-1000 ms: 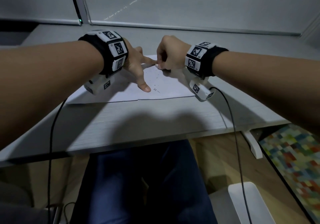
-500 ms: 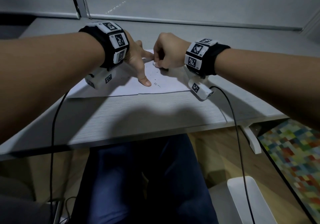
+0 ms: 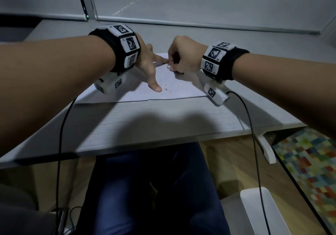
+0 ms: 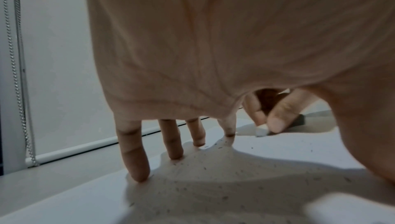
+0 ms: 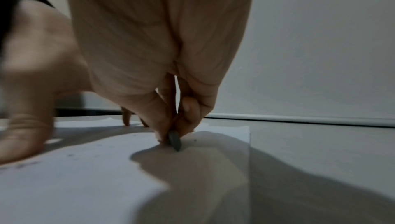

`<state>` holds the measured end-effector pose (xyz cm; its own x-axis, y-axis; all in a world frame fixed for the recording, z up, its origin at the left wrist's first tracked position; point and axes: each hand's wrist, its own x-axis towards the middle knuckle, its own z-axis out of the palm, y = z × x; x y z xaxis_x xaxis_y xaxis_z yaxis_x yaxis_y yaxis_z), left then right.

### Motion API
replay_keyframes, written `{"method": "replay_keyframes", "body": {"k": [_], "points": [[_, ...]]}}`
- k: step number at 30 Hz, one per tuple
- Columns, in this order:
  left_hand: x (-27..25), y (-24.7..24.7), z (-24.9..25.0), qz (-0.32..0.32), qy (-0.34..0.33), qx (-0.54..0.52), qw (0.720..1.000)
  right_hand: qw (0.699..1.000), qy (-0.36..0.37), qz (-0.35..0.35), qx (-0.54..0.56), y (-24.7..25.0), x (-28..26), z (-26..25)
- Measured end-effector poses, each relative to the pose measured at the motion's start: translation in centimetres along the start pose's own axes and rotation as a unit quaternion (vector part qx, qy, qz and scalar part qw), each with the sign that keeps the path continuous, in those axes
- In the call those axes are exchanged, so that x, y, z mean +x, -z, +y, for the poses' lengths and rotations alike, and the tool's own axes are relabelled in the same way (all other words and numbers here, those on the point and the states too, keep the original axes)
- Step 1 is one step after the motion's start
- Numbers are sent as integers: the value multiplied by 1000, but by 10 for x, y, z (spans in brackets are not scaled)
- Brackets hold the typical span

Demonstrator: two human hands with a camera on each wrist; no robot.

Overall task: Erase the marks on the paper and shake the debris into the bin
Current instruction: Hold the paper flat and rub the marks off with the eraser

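Observation:
A white sheet of paper (image 3: 181, 87) lies flat on the grey desk (image 3: 163, 122). My left hand (image 3: 151, 67) presses it down with fingers (image 4: 136, 160) spread straight on the sheet. My right hand (image 3: 181, 58) pinches a small eraser (image 3: 168, 67) between thumb and fingers, its tip down on the paper near the far edge; the eraser (image 4: 261, 130) shows white with a dark end, and the eraser (image 5: 174, 140) looks grey from behind. Dark eraser crumbs (image 4: 213, 165) dot the sheet under my left palm. A few small dark marks (image 3: 167, 90) sit beside my left thumb.
A white bin (image 3: 261, 211) stands on the floor at the lower right, below the desk edge. Wrist camera cables (image 3: 254, 143) hang off the desk front. A lowered window blind (image 3: 200, 1) closes the far side. My legs are under the desk.
My right hand has shifted a little over the paper with the eraser, rubbing near the left index fingertip. The left hand stays pressed on the sheet.

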<state>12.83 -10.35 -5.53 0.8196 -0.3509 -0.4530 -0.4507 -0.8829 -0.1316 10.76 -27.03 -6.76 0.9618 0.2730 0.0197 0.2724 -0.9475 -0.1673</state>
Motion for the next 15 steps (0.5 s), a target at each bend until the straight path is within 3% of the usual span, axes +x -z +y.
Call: {"method": "replay_keyframes", "body": {"k": [4,11,15], "points": [[-4,2,2,0,-1,12,1000,999,37,-33,9,-1,-7,-6],[-3,-1,-1,10,-1,5,1000,1000,0,-8,-20,4,2,-4],[-2,-1,-1,23,-2,14,1000,999,40,-28,13,-3,-15,-20]]}}
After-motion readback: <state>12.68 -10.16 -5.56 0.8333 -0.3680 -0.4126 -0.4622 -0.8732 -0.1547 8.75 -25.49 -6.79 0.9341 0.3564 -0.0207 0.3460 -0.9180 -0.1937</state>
